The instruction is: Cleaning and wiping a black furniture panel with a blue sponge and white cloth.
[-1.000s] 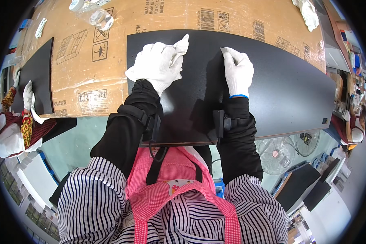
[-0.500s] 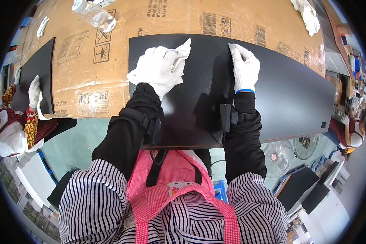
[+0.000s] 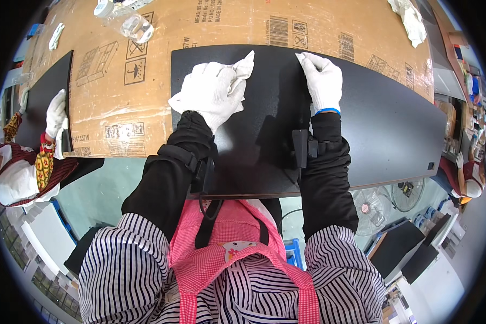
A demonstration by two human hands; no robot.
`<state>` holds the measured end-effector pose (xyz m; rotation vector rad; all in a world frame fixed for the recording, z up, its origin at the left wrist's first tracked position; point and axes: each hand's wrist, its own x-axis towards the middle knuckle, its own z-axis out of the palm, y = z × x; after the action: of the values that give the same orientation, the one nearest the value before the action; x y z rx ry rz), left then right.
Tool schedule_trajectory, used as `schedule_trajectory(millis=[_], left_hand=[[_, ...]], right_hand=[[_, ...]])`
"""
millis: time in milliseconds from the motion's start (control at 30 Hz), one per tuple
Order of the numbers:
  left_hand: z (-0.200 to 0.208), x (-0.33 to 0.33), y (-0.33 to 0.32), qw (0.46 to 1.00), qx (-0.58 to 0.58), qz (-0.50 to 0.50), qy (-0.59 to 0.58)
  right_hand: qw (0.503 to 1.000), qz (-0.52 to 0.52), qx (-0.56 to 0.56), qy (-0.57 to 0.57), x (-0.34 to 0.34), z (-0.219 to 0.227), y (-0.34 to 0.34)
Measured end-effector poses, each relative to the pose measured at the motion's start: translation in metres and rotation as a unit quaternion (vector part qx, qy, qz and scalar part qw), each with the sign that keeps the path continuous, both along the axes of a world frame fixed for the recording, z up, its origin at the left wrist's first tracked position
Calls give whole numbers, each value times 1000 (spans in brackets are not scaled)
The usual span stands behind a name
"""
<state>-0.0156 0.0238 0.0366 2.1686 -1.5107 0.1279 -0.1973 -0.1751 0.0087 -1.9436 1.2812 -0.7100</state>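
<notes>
A black flat panel (image 3: pixel 383 129) lies across the cardboard-covered table in front of me. My left hand (image 3: pixel 208 89), in a white knitted glove, is closed around a crumpled white cloth (image 3: pixel 244 66) over the panel's left part. To its right, over the panel's far half, is my right hand (image 3: pixel 323 83), also gloved. Its fingers are bent and pressed together in a pinch, pointing left. Whether something small is between its fingertips I cannot make out.
A clear plastic bottle (image 3: pixel 129 24) lies at the far left on printed cardboard (image 3: pixel 162 75). A white cloth (image 3: pixel 409 21) lies far right. At left, a person's gloved hand (image 3: pixel 56 113) is at another black panel (image 3: pixel 40 102). Fans (image 3: pixel 368 208) stand below right.
My right hand has shifted slightly left at the fingertips, its forearm slightly right. My left hand and the cloth look unmoved. The person at left has moved a hand along the other panel's edge.
</notes>
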Motion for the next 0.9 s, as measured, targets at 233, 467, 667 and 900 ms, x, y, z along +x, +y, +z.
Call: schedule_trajectory(millis=[233,467,667,900], left_hand=[[-1,1,-1,1000,1,0,-2],[0,1,0,1000,1,3,3],[-3,0,0,1000,-30,3,-9],[-2,1,0,1000,-19,0,-3]], right_hand=[[999,-23,-35,11,3,3,6],[999,-13,-46,5,3,0,3],[998,-32,-57,14,6,-2,6],[998,-43,-32,20,7,0,6]])
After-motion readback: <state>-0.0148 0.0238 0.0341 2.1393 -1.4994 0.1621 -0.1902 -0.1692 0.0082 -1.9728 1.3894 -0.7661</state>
